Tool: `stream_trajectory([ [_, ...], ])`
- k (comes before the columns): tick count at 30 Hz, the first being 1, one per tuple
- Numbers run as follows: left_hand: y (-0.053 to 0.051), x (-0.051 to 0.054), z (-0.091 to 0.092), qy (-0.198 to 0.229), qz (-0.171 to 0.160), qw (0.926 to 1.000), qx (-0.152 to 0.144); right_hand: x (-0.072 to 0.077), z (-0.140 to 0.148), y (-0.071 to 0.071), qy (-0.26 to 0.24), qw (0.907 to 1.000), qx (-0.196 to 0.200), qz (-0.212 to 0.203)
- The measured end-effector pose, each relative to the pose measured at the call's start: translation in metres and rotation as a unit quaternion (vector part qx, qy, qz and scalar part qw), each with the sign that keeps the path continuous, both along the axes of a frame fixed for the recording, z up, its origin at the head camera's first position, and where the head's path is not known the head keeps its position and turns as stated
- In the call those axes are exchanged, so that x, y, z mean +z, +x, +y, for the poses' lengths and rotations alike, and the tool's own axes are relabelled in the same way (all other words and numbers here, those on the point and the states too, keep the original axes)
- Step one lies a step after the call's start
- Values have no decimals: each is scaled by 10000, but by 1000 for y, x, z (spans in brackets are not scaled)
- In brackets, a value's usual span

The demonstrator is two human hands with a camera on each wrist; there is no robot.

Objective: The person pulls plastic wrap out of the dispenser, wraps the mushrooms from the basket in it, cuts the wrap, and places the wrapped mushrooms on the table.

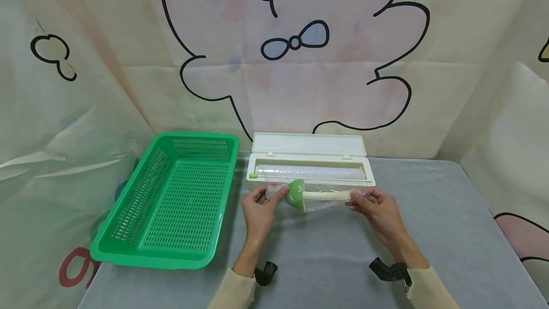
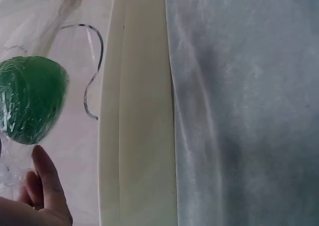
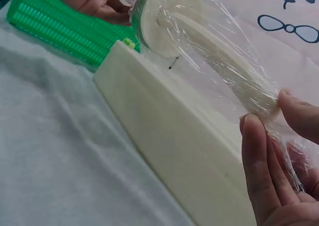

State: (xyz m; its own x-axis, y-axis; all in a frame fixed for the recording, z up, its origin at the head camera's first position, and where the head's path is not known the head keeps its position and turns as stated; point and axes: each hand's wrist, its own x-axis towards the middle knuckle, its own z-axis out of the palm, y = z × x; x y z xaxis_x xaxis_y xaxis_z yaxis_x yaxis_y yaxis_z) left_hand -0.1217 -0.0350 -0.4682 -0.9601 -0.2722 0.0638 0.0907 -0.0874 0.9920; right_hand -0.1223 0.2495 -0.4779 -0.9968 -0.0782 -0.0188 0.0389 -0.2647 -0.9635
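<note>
Both ends of the film (image 1: pixel 329 206) round the tool (image 1: pixel 319 195), near the box's (image 1: pixel 309 158) front edge, are pinched, the left hand (image 1: pixel 259 209) by the head (image 1: pixel 295 195) and the right hand (image 1: pixel 379 213) at the handle's (image 1: pixel 332 195) tip, seemingly to draw it snug, the basket (image 1: pixel 184 199) left of the box

I count one green perforated basket (image 1: pixel 184 199) at left; one white cling-film dispenser (image 1: pixel 371 176) at far centre with one lid (image 1: pixel 309 144), one roll (image 1: pixel 313 172) and one green slider (image 1: pixel 253 175); one plunger-shaped tool (image 1: pixel 321 195) in one clear wrapping (image 1: pixel 323 205); two grips, left (image 1: pixel 259 211) and right (image 1: pixel 382 214); two black wrist mounts, left (image 1: pixel 266 273) and right (image 1: pixel 390 271); one tabletop (image 1: pixel 326 261).
</note>
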Motion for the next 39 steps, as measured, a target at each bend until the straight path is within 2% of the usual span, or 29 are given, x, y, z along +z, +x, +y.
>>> stream_trajectory([
  [4, 8, -1, -6, 225, -497, 9979, -347, -8, 2, 4, 173, 9995, -122, -242],
  [7, 10, -5, -10, 232, -821, 9956, -396, -14, 1, 6, 424, 9978, -279, -433],
  [10, 9, -12, -11, 88, -941, 9955, -118, -17, -1, 7, 732, 9946, -384, -627],
  [16, 4, -25, -7, -72, -746, 9956, 568, -22, -6, 4, 1472, 9819, -650, -998],
  [19, 1, -31, -6, -33, -770, 9945, 704, -26, -7, 1, 1839, 9743, -691, -1106],
  [22, -3, -38, -5, -93, -906, 9932, 720, -28, -8, -3, 2274, 9643, -677, -1173],
  [25, -7, -44, -6, -250, -1074, 9917, 657, -30, -9, -7, 2830, 9499, -636, -1163],
  [27, -10, -47, -5, -341, -1197, 9906, 567, -31, -9, -10, 3296, 9357, -593, -1106],
  [32, -20, -49, -4, -281, -1507, 9873, 423, -33, -9, -16, 4478, 8893, -566, -738],
  [34, -24, -49, -3, -295, -1654, 9849, 418, -34, -9, -18, 4768, 8752, -606, -541],
  [39, -30, -49, -4, -430, -1917, 9797, 399, -38, -10, -23, 5169, 8530, -688, -216],
])
